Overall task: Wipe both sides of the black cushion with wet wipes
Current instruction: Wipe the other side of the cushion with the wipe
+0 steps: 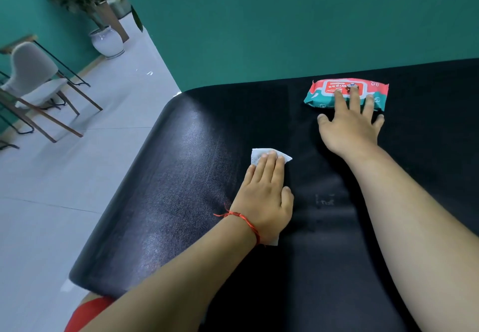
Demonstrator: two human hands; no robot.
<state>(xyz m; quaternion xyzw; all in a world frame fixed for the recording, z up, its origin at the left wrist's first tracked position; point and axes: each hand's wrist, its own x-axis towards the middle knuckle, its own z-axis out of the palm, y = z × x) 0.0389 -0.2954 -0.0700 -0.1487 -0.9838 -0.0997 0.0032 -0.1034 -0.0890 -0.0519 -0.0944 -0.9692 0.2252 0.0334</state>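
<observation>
The left hand (pixel 261 197), fingers flat and together, presses the wet wipe (pixel 255 156) on the black cushion (pixel 181 176); overlapping strokes seem best; the spread right hand (pixel 350 128) touches the pack (pixel 324 90).

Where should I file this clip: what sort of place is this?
Probably a café, lounge or waiting area: a long black cushion along a teal wall, a grey chair at a table, and a potted plant on the tiled floor.
</observation>
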